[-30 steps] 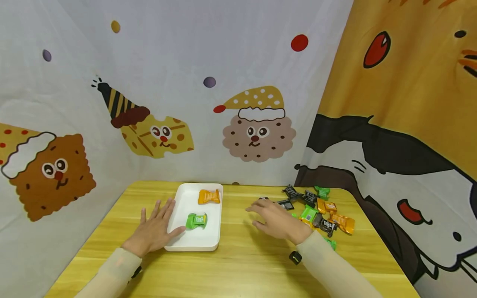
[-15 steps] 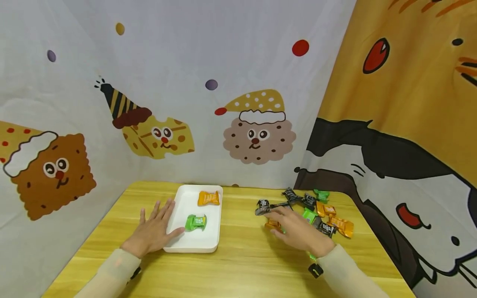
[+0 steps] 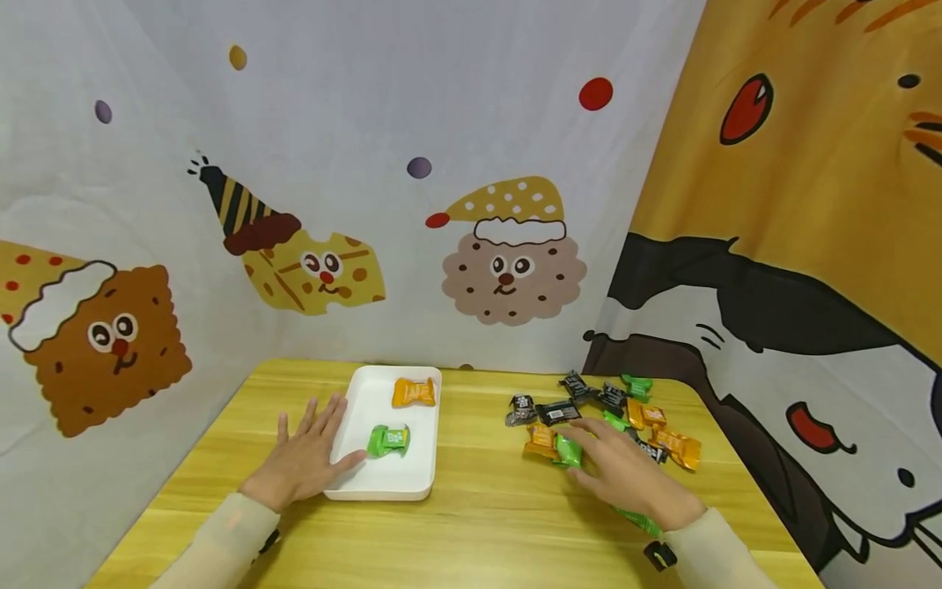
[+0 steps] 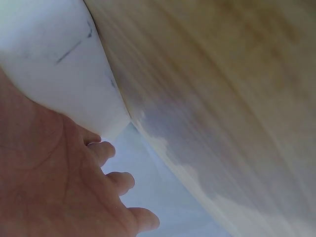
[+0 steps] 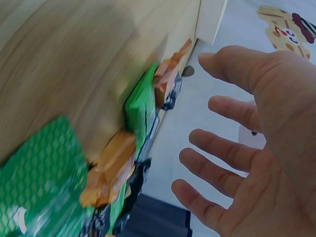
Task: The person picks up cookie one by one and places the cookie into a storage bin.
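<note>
My left hand (image 3: 305, 454) rests with spread fingers against the left side of a white tray (image 3: 346, 484); its thumb reaches over the rim. Inside the tray lie an orange wrapped candy (image 3: 414, 392) at the back and a green wrapped candy (image 3: 388, 440) nearer the front. Over the scattered candies at the right, my right hand (image 3: 625, 466) hovers, fingers extended and holding nothing. Just by its fingertips are a green candy (image 3: 568, 450) and an orange candy (image 3: 540, 441). In the right wrist view the right hand (image 5: 237, 148) has its fingers apart, above the candies.
Several black candies, among them one flat black candy (image 3: 558, 411), lie behind the right hand. More orange candies (image 3: 677, 448) and a green candy (image 3: 637, 386) spread to the right. The wooden table (image 3: 471, 532) meets a printed cloth backdrop (image 3: 412, 343) at its far edge.
My right hand has moved right and slightly toward me, uncovering the black, orange and green candies at the left of the pile. The left hand stays on the tray.
</note>
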`<state>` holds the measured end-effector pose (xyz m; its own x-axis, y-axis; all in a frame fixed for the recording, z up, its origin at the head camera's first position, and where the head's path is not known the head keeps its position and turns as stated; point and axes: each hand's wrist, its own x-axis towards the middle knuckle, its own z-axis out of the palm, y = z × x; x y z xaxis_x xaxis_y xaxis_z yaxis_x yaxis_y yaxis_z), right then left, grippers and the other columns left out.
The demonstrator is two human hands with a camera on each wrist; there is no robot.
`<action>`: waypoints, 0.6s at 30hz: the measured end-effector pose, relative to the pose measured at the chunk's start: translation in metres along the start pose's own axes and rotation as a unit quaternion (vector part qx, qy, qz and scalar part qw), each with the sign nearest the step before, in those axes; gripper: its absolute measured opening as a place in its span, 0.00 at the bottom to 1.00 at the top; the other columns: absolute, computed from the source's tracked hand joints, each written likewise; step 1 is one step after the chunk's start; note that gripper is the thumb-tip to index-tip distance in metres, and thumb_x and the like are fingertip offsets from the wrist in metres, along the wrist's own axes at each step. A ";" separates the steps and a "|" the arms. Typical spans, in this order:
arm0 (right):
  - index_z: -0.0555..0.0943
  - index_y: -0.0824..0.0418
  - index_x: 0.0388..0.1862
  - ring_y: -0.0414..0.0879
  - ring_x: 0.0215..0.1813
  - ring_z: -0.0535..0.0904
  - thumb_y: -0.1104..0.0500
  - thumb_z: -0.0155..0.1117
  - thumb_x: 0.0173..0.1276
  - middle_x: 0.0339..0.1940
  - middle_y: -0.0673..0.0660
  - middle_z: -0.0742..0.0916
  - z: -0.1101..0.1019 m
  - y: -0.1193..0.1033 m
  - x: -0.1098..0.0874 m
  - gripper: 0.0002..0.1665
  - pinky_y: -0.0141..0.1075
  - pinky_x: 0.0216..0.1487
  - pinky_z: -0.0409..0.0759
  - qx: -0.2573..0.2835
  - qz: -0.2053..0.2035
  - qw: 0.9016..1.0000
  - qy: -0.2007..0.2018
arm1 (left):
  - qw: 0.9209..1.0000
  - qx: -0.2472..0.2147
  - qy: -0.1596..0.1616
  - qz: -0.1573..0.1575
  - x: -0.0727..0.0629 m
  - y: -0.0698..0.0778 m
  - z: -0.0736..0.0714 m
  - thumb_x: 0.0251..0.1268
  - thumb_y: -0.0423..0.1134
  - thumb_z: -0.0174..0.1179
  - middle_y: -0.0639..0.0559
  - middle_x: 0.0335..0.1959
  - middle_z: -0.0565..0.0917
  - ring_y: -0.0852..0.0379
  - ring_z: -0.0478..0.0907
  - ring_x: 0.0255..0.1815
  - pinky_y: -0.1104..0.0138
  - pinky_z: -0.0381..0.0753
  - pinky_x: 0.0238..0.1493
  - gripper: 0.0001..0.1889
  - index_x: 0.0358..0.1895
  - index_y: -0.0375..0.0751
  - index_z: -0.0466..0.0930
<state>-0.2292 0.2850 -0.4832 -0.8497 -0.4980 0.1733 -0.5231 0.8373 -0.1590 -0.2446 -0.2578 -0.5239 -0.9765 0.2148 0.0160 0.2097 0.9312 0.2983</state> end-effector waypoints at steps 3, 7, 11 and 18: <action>0.83 0.53 0.83 0.67 0.75 0.87 0.49 0.86 0.77 0.79 0.64 0.87 -0.003 0.005 -0.007 0.39 0.74 0.68 0.88 -0.006 0.009 1.000 0.000 | 1.000 0.004 0.000 -0.001 0.000 0.000 0.000 0.85 0.74 0.60 0.35 0.99 0.53 0.21 0.44 0.99 0.11 0.38 0.87 0.58 0.98 0.36 0.49; 0.83 0.53 0.83 0.68 0.74 0.88 0.48 0.86 0.77 0.79 0.64 0.86 -0.007 0.011 -0.019 0.40 0.71 0.66 0.90 -0.006 0.022 1.000 -0.006 | 1.000 0.007 0.002 0.000 0.001 0.000 -0.001 0.85 0.74 0.60 0.35 0.99 0.53 0.21 0.44 0.99 0.11 0.39 0.86 0.58 0.98 0.36 0.49; 0.83 0.52 0.83 0.66 0.71 0.90 0.47 0.88 0.74 0.77 0.63 0.87 -0.007 0.017 -0.034 0.42 0.68 0.65 0.92 0.002 0.035 0.999 -0.019 | 1.000 0.006 0.002 -0.001 0.000 0.000 -0.001 0.85 0.74 0.60 0.35 0.99 0.53 0.21 0.44 0.99 0.11 0.39 0.86 0.58 0.98 0.36 0.50; 0.86 0.49 0.79 0.60 0.68 0.89 0.42 0.91 0.69 0.72 0.60 0.87 -0.004 0.025 -0.060 0.43 0.63 0.63 0.93 0.009 0.092 0.994 -0.052 | 1.000 -0.006 -0.003 -0.003 -0.001 0.000 0.000 0.85 0.73 0.60 0.35 0.99 0.52 0.21 0.42 0.99 0.10 0.35 0.86 0.58 0.98 0.36 0.49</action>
<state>-0.1913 0.3364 -0.4940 -0.9329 -0.3581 0.0384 -0.3584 0.9125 -0.1970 -0.2441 -0.2582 -0.5239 -0.9775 0.2108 0.0082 0.2029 0.9287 0.3104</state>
